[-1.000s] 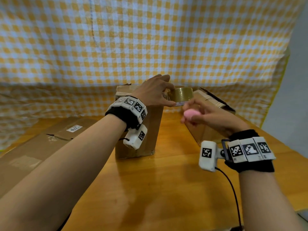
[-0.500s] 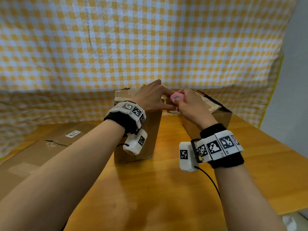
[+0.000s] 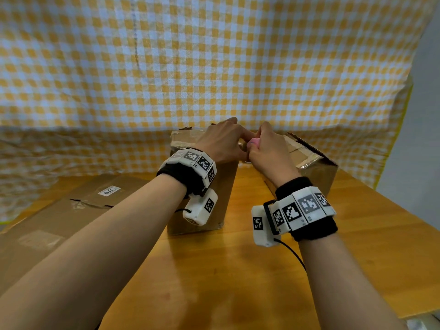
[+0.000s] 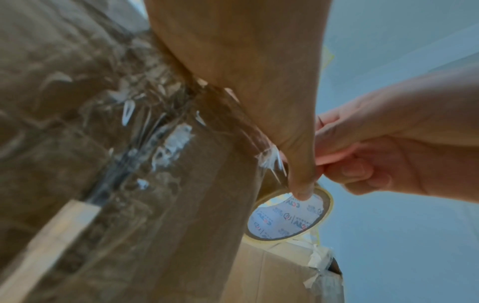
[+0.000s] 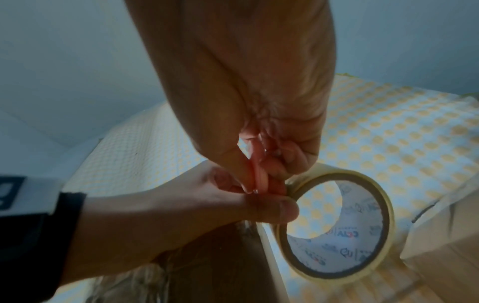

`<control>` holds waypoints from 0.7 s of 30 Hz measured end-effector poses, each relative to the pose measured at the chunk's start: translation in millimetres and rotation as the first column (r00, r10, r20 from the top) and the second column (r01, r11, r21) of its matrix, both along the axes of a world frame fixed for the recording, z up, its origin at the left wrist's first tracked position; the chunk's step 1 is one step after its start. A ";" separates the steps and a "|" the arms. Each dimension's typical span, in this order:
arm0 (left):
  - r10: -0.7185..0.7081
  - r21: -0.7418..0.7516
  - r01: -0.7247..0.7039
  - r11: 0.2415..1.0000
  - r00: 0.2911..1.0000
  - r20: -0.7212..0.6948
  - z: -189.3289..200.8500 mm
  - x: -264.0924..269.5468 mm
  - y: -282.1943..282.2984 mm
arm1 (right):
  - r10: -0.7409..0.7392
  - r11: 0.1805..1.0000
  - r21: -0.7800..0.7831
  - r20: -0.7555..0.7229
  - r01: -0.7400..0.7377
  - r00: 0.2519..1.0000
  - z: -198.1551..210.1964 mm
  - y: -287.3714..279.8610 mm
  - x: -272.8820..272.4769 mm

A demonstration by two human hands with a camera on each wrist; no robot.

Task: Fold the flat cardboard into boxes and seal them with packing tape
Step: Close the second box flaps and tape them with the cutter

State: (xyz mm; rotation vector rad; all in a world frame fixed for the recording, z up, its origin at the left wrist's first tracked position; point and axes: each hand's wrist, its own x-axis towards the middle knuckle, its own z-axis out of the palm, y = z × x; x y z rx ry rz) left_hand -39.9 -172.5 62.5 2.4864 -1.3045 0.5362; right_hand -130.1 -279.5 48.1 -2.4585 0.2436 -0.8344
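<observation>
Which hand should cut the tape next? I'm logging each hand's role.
Right. The right hand already grips the pink cutter against the stretch of tape beside the tape roll, while the left hand is busy holding that tape at the box.

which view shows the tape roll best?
Right wrist: the tape roll shows nearly whole, open ring and printed core facing the camera, the left hand pinching its rim. Left wrist shows it smaller, partly behind a fingertip. In the head view both hands hide it.
</observation>
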 end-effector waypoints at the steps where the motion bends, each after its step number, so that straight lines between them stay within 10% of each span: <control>1: 0.001 -0.002 -0.001 1.000 1.000 0.004 0.3 0.0 0.7 | 0.005 1.000 -0.005 0.004 -0.005 1.000 -0.3 0.0 0.5; 11: -0.003 0.060 0.000 0.998 0.999 0.054 -2.4 1.1 -1.4 | 0.055 0.997 0.056 -0.066 -0.052 0.996 6.2 -8.9 -1.0; 18: 0.010 0.076 -0.016 0.997 0.997 0.078 -0.7 2.0 1.2 | 0.090 0.916 0.389 0.047 -0.102 0.995 -2.1 -34.2 -22.6; 21: 0.013 0.083 -0.019 0.996 0.997 0.080 -0.1 3.0 0.8 | 0.307 0.878 0.447 -0.251 -0.172 0.918 -13.5 -56.7 -38.0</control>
